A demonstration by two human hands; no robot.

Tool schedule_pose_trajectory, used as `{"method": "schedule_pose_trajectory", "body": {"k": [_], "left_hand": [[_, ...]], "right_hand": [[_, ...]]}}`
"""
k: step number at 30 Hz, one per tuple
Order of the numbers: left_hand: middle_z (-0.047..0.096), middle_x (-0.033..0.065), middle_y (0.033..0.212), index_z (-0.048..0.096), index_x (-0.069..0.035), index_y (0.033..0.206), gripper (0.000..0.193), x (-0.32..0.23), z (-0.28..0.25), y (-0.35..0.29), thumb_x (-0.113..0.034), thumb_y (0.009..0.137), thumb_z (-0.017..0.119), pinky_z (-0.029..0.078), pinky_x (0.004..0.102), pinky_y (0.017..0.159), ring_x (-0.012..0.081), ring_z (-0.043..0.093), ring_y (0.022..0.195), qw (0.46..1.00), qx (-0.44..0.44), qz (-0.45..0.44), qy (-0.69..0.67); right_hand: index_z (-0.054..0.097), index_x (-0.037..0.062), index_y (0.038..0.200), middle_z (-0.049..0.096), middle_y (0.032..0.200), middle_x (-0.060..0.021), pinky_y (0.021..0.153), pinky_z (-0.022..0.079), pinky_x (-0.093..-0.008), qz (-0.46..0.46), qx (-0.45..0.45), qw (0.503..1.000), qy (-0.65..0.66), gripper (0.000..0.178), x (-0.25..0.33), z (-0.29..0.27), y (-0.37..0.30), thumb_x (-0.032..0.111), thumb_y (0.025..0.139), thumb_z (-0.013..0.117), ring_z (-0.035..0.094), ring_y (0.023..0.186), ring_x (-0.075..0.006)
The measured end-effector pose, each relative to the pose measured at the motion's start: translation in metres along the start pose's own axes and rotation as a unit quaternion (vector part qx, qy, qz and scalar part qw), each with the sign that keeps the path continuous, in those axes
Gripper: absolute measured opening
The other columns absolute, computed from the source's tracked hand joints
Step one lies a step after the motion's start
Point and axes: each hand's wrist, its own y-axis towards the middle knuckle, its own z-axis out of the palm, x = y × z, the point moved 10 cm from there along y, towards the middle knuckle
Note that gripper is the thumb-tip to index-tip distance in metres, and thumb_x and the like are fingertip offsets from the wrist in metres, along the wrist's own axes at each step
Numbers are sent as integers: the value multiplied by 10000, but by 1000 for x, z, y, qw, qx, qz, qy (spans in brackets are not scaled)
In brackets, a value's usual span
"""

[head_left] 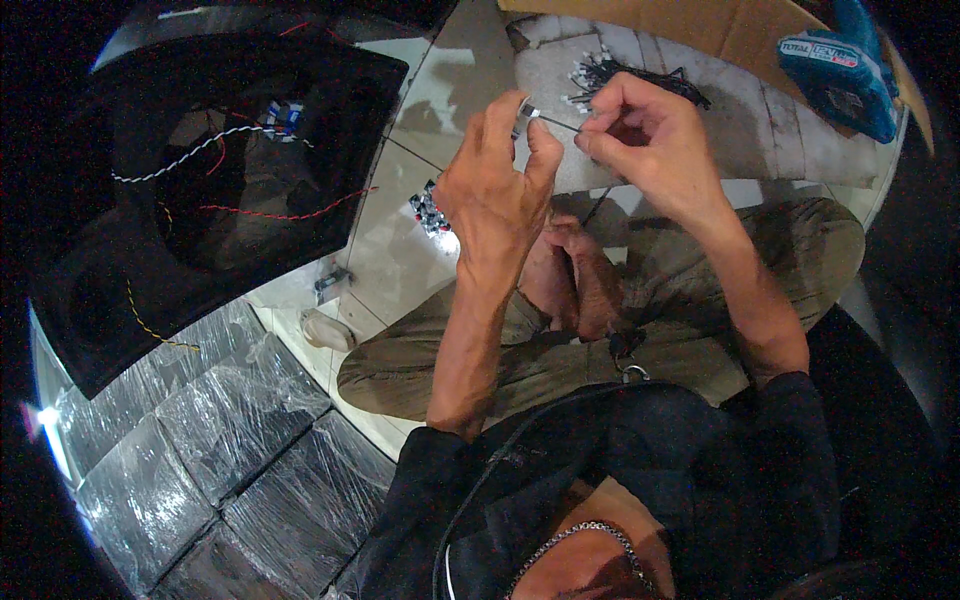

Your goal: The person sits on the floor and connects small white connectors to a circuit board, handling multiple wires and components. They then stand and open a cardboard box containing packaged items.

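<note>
Between the thumb and fingers of my left hand [492, 175] is a small silver-and-white piece [531, 113], too small to name. A thin dark cable [560, 124] runs from it to my right hand [648, 140], which pinches the other end. Both hands are raised above the tiled floor, in front of my crossed legs. Just beyond them lies a bundle of black cables [660, 84] with white ends. Beside my left wrist, partly hidden by it, is a cluster of small black-and-silver parts [430, 210].
At the left lies a large black panel [330, 110] with round openings and twisted wires [290, 212]. Plastic-wrapped dark blocks [170, 465] fill the lower left. A teal power tool [838, 80] sits at the far right by a cardboard sheet [690, 22].
</note>
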Motion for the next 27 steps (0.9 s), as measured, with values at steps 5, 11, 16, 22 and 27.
{"method": "schedule_pose_trajectory", "body": {"k": [5,11,16,22,27], "left_hand": [[634,117,781,607,-126,1093,256,6,0,-3,-210,852,631,486,411,545,296,635,641,1000,-9,6,-5],[628,137,777,580,-60,1094,244,31,3,-4,-213,906,549,497,368,582,258,637,660,994,-18,-83,-64],[595,114,1026,498,-12,1187,305,79,49,-23,-107,921,383,522,350,685,226,641,795,813,124,-338,-458],[571,137,1149,466,-7,1225,325,66,49,-25,-173,945,470,533,435,874,310,642,1015,739,120,-319,-581],[532,148,1268,423,-9,1310,391,57,50,-27,-186,972,507,523,478,931,336,581,1159,721,137,-297,-611]], "right_hand": [[623,3,949,665,777,-27,648,522,-264,34,91,993,66,162,-2,10,2,77,826,697,632,719,-93],[645,29,966,684,861,-42,685,521,-274,-48,-21,996,-69,138,-22,-34,21,88,851,694,633,766,-115],[663,91,936,683,894,-46,745,524,-347,-229,-26,881,-414,166,0,-5,11,53,780,706,644,860,-225],[672,100,973,667,926,-72,810,514,-409,-221,10,859,-462,265,-24,9,15,18,722,644,614,936,-285],[645,74,910,655,873,-66,765,496,-397,-225,-23,882,-413,150,-27,1,18,43,770,689,612,866,-290]]}}
